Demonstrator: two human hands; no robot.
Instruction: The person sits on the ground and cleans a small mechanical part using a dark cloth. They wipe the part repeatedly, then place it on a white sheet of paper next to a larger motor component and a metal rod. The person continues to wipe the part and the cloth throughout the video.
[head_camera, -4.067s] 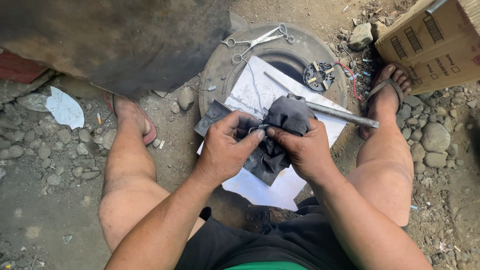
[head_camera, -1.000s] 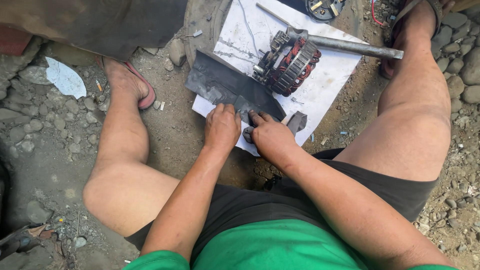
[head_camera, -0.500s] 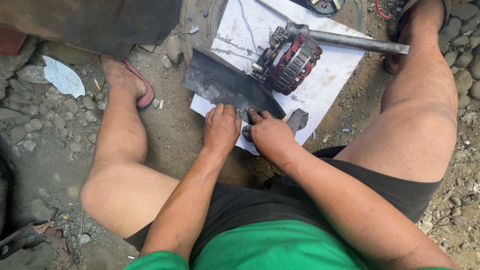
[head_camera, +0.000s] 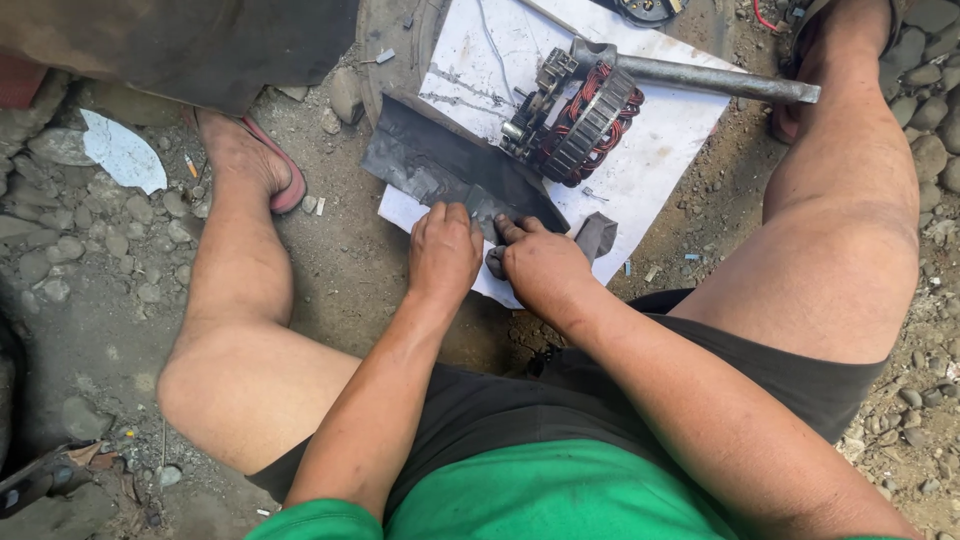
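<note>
No packages, labels, signs or screens show in this view, only a blank white sheet (head_camera: 660, 150) spread flat on the stony ground between the person's legs, creased, smudged and carrying no print.

Left hand: the left hand (head_camera: 443, 250) lies knuckles up, fingertips pressing the near edge of the dark rag (head_camera: 440, 165).
Right hand: the right hand (head_camera: 540, 265) rests just beside it, fingers curled on a small dark piece that is mostly hidden.
Paper: a white sheet (head_camera: 660, 150) lies on the dirt under the rag.
Motor part: a stator with red copper windings (head_camera: 580, 115) sits on the sheet, touching a grey metal bar (head_camera: 720, 82).
Ground: stones and dirt surround both bare legs.
</note>
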